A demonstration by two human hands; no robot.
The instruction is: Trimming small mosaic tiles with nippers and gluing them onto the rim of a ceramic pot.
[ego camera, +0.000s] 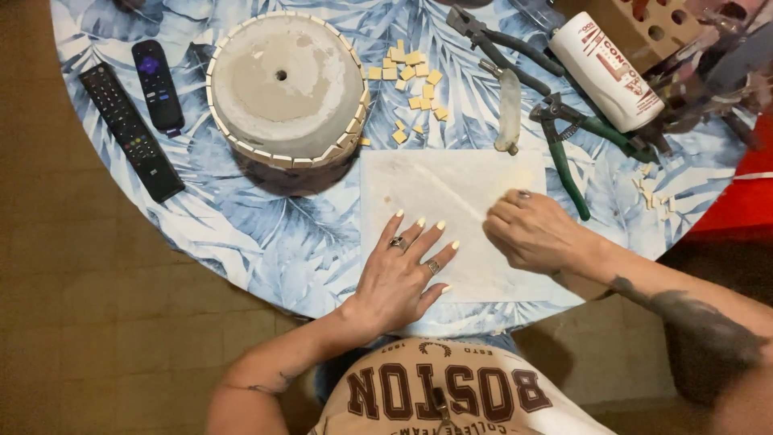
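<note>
A white sheet of paper (451, 181) lies on the round table (266, 242), which has a blue leaf-patterned cloth. My left hand (403, 270) rests flat on the sheet's near left part, fingers spread, rings on two fingers. My right hand (531, 234) lies on the sheet's right edge with its fingers curled under; whether it pinches the paper is hidden. An upturned grey concrete pot (286, 84) edged with small pale tiles stands beyond the sheet to the left.
Several loose yellow tile pieces (411, 80) lie behind the sheet. Green-handled nippers (564, 145), dark pliers (499, 44), a white glue bottle (608, 72) and a pale spatula (509, 113) sit at the back right. Two black remotes (133, 121) lie at the left.
</note>
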